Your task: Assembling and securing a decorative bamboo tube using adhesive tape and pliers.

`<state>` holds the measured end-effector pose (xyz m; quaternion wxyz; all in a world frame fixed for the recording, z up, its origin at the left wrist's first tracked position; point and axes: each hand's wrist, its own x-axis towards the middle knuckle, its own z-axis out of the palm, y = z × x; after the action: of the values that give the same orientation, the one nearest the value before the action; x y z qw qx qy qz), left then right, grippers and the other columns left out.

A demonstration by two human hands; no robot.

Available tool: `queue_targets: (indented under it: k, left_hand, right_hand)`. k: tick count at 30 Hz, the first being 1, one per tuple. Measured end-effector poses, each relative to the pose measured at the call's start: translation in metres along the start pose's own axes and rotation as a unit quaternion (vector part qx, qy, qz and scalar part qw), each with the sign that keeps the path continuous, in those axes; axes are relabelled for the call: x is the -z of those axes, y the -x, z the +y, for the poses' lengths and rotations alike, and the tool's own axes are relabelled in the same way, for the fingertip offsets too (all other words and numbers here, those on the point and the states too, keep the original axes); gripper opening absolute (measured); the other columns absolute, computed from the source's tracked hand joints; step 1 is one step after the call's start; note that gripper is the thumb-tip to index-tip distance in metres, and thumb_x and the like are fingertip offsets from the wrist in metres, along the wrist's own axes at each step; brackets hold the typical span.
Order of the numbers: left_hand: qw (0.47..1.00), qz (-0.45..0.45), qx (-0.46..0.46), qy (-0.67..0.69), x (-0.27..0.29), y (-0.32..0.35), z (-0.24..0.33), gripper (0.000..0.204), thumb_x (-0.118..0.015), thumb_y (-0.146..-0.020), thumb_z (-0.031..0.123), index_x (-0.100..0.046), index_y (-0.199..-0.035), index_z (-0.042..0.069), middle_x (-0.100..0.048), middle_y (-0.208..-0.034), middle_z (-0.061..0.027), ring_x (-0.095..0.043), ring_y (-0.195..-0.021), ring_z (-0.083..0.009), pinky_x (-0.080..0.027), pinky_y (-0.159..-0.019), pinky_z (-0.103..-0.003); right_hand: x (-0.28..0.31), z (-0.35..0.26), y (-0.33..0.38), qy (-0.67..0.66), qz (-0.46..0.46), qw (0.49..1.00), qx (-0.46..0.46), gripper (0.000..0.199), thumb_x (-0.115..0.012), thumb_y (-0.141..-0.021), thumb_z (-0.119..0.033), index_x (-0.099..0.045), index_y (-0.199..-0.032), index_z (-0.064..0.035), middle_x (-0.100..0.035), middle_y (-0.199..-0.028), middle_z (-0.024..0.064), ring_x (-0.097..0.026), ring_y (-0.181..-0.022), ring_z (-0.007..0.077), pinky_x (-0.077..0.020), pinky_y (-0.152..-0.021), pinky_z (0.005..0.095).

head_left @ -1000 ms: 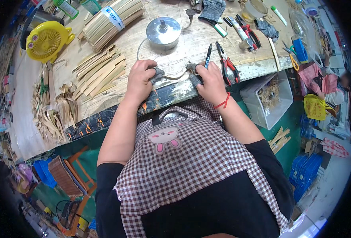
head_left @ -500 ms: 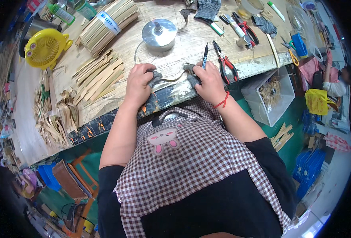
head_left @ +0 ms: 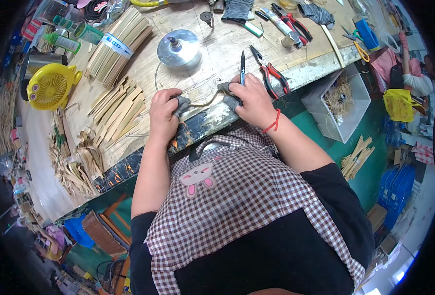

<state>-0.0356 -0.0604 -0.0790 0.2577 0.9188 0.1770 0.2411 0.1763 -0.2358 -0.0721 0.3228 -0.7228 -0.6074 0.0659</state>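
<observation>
My left hand (head_left: 164,114) rests at the front edge of the workbench, fingers curled, with grey cloth coverings on the fingertips. It pinches one end of a thin, narrow bamboo strip (head_left: 205,104), which sags in a shallow curve to my right hand (head_left: 255,102). That hand, also with grey fingertip coverings, closes on the strip's other end. Between its fingers stands a dark marker pen (head_left: 242,66), tip pointing away from me. Just right of it lie red-and-black long-nose pliers (head_left: 271,76). A round metal disc-shaped device (head_left: 178,48) with a central post stands beyond the hands.
Loose bamboo strips (head_left: 119,113) and a tied bundle (head_left: 118,46) lie on the left, near a yellow fan (head_left: 51,87). Red-handled pliers (head_left: 296,24), scissors (head_left: 359,45) and a grey glove (head_left: 237,10) are farther back. A plastic bin (head_left: 343,123) stands below the right edge.
The view has shifted, so the bench things appear farther up and left. The marker pen is more upright in my right hand. Both hands keep their hold on the strip.
</observation>
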Motion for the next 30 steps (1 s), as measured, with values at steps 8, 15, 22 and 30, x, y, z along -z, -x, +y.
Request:
queue_targets:
  k: [8,15,22,30]
  left_hand:
    - [1.000,0.019,-0.002,-0.004,-0.0016,0.0004,-0.0002,0.020,-0.054,-0.061,-0.012,-0.058,-0.077,-0.001,-0.065,-0.103,-0.0109,-0.058,-0.098,-0.0335,-0.046,-0.084,-0.041]
    - [1.000,0.006,0.004,-0.020,0.0002,0.0008,-0.0002,0.025,-0.056,-0.064,-0.011,-0.062,-0.084,0.000,-0.065,-0.106,-0.0104,-0.057,-0.098,-0.0328,-0.046,-0.086,-0.039]
    - [0.999,0.010,0.001,-0.030,-0.0015,0.0022,-0.0031,0.024,-0.057,-0.066,-0.010,-0.065,-0.086,0.001,-0.065,-0.106,-0.0096,-0.057,-0.098,-0.0323,-0.046,-0.085,-0.039]
    - [0.999,0.033,0.037,0.009,0.0061,0.0017,0.0068,0.012,-0.067,-0.077,0.001,-0.067,-0.089,0.002,-0.066,-0.106,-0.0107,-0.059,-0.097,-0.0321,-0.048,-0.084,-0.040]
  right_hand:
    - [-0.0028,-0.0022,-0.0010,0.006,0.001,1.000,-0.010,0.037,-0.069,-0.064,-0.003,-0.062,-0.099,-0.0092,-0.058,-0.101,0.0108,-0.054,-0.099,0.0323,-0.0440,-0.086,0.0420]
    - [-0.0022,-0.0043,-0.0026,0.013,0.010,1.000,-0.005,0.036,-0.070,-0.062,-0.002,-0.062,-0.096,-0.0081,-0.059,-0.100,0.0094,-0.054,-0.097,0.0319,-0.0445,-0.084,0.0415]
    - [-0.0049,-0.0038,-0.0023,0.017,0.017,1.000,-0.009,0.034,-0.069,-0.062,-0.002,-0.061,-0.094,-0.0078,-0.060,-0.099,0.0087,-0.054,-0.096,0.0313,-0.0448,-0.084,0.0422]
    - [-0.0046,-0.0064,-0.0036,0.021,0.015,1.000,-0.009,0.031,-0.068,-0.063,-0.002,-0.062,-0.092,-0.0079,-0.060,-0.099,0.0083,-0.055,-0.096,0.0309,-0.0446,-0.084,0.0420]
